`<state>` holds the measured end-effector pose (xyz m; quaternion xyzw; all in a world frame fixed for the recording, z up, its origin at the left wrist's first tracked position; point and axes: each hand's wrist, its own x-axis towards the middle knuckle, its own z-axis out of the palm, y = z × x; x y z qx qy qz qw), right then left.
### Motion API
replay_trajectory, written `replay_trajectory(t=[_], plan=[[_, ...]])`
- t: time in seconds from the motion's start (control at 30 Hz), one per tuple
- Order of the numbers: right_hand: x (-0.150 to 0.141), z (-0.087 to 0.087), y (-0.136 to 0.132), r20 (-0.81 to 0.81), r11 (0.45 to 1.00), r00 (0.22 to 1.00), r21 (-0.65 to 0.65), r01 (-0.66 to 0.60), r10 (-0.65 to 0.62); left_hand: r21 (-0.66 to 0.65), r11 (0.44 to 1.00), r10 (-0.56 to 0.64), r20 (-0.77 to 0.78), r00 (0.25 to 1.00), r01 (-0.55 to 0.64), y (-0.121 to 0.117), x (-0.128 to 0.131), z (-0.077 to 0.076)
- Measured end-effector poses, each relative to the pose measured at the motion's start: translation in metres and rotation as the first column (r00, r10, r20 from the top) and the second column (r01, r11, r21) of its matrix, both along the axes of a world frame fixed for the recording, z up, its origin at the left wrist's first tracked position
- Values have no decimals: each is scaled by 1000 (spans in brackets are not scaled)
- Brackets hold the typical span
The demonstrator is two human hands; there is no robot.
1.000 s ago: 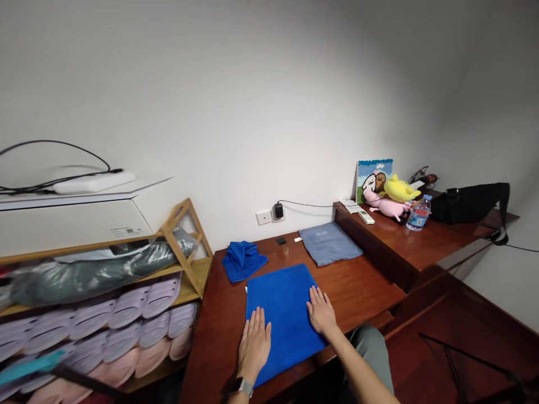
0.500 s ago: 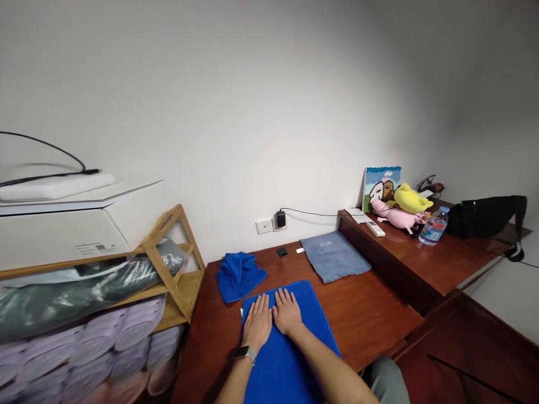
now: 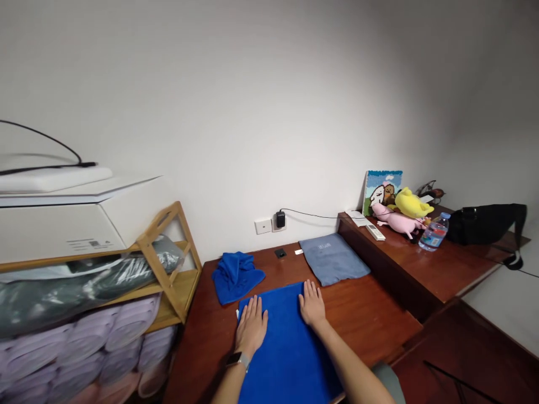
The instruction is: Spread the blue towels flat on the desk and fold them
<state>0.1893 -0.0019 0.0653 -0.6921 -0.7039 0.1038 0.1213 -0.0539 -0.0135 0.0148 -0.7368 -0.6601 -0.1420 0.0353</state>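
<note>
A bright blue towel [image 3: 282, 348] lies spread flat on the dark wooden table [image 3: 362, 314] in front of me. My left hand [image 3: 251, 325] rests flat and open on the towel's far left corner, a watch on its wrist. My right hand [image 3: 312, 303] lies flat and open on the far right corner. A crumpled blue cloth [image 3: 236, 275] sits just beyond the towel to the left. A folded grey-blue towel [image 3: 333, 258] lies beyond it to the right.
A wooden shelf [image 3: 168, 264] at left holds bagged items, stacked pale slippers and a white box. A raised wooden ledge [image 3: 421, 264] at right carries plush toys [image 3: 400, 210], a water bottle [image 3: 433, 232], a remote and a black bag [image 3: 484, 223]. A charger [image 3: 280, 219] is plugged into the wall.
Half a second ago both hands lay side by side at the towel's far middle. They have slid apart to its two far corners, still pressed flat.
</note>
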Motion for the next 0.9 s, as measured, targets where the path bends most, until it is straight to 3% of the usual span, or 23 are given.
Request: replay_trajectory(t=[0.13, 0.23, 0.3, 0.4, 0.57, 0.67, 0.77, 0.9], plan=[[-51, -13, -42, -101, 951, 964, 217, -218, 244, 146, 983, -115, -7, 993, 115, -33, 7, -20], [-75, -23, -66, -148, 913, 912, 210, -350, 383, 140, 983, -112, -43, 993, 117, -60, 9, -37], [-73, -25, -71, -168, 930, 918, 138, -340, 361, 98, 993, -62, -53, 997, 67, -72, 9, -39], [-43, -19, -63, -127, 973, 965, 35, -228, 231, 60, 998, 10, -42, 999, -7, -77, 10, -32], [26, -4, -50, -6, 995, 999, -93, -35, 35, 104, 993, 67, -36, 997, -63, -77, 7, -29], [44, -2, -52, -20, 998, 1000, -62, -7, 5, 160, 984, 80, -34, 996, -74, -72, -3, -31], [29, -1, -49, -75, 999, 996, 39, -35, 38, 210, 977, 46, -34, 998, -38, -55, -9, -21], [-30, 7, -27, -146, 969, 963, 136, -206, 225, 112, 990, -72, -91, 993, 82, -17, -2, 5]])
